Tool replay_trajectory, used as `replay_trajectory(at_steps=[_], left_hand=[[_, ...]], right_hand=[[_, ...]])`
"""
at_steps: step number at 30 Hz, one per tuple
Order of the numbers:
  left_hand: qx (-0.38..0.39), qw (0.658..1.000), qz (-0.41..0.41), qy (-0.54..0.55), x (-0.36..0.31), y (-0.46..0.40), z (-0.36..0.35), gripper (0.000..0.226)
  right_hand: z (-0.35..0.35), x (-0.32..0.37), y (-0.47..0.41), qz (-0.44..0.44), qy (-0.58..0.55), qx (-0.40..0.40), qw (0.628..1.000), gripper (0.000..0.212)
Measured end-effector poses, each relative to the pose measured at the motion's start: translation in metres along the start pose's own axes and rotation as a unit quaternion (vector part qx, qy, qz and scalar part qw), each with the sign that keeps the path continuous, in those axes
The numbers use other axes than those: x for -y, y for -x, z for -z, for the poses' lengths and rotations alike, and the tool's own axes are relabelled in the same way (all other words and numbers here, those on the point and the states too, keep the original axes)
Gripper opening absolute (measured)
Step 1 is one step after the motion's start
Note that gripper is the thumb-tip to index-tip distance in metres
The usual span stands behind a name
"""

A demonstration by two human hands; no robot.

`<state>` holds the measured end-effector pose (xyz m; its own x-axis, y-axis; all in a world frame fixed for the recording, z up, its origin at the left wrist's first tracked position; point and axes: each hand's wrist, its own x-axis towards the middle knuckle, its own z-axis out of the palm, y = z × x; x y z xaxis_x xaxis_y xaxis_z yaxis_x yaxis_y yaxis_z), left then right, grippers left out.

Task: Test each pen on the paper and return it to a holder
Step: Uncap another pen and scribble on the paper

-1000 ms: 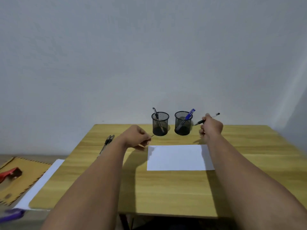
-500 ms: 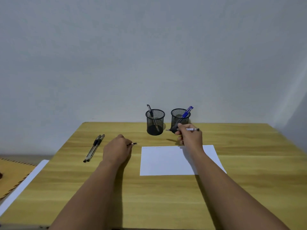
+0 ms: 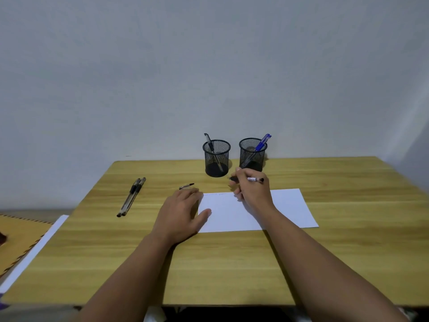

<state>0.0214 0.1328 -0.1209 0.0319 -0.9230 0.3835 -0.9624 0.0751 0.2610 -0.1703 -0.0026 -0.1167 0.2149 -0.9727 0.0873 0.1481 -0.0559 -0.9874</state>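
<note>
Wooden table (image 3: 232,263): white paper (image 3: 285,210) bears faint scribbles.

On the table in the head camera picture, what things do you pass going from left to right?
Two pens lying together → pen cap → left holder → right holder.

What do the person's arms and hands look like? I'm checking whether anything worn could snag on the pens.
Both arms are bare all the way to the lower edge of the picture, with no sleeves in view. The left hand and the right hand carry no gloves. No watch, bracelet or ring can be seen on either wrist or on the visible fingers.
</note>
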Motion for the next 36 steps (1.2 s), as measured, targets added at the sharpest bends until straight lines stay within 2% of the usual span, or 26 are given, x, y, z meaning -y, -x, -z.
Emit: replay_trajectory(at_steps=[3, 5, 9, 14, 19, 24, 26, 30, 36], left_hand=[[0.033, 0.999, 0.017, -0.005, 0.003, 0.001, 0.002, 0.072], [0.036, 0.999, 0.032, 0.002, 0.003, 0.003, 0.000, 0.078], [0.032, 0.999, 0.041, 0.008, 0.004, 0.003, -0.003, 0.083], [0.029, 0.999, 0.014, 0.011, 0.008, 0.002, -0.006, 0.081], [0.047, 0.999, 0.017, 0.001, 0.009, 0.000, -0.009, 0.086], [0.114, 0.993, 0.026, -0.007, 0.013, -0.003, -0.006, 0.116], [0.130, 0.991, 0.025, 0.006, 0.014, -0.004, -0.004, 0.121], [0.108, 0.993, 0.036, 0.039, 0.016, -0.003, -0.002, 0.109], [0.092, 0.995, 0.038, -0.009, 0.014, -0.006, -0.004, 0.097]], right_hand=[[0.006, -0.008, -0.002, 0.040, 0.079, 0.008, 0.996, 0.051], [0.008, -0.010, -0.001, 0.025, 0.072, 0.005, 0.997, 0.051], [0.009, -0.015, -0.004, 0.032, 0.106, 0.023, 0.994, 0.047], [0.010, -0.020, -0.005, 0.052, 0.135, 0.024, 0.989, 0.045], [0.011, -0.024, -0.009, 0.039, 0.111, 0.017, 0.993, 0.041], [0.012, -0.023, -0.015, 0.015, 0.069, 0.009, 0.997, 0.042], [0.011, -0.018, -0.018, 0.004, 0.053, 0.004, 0.999, 0.040], [0.008, -0.015, -0.019, 0.005, 0.043, -0.023, 0.999, 0.044], [0.008, -0.018, -0.014, 0.012, 0.076, -0.005, 0.997, 0.045]])
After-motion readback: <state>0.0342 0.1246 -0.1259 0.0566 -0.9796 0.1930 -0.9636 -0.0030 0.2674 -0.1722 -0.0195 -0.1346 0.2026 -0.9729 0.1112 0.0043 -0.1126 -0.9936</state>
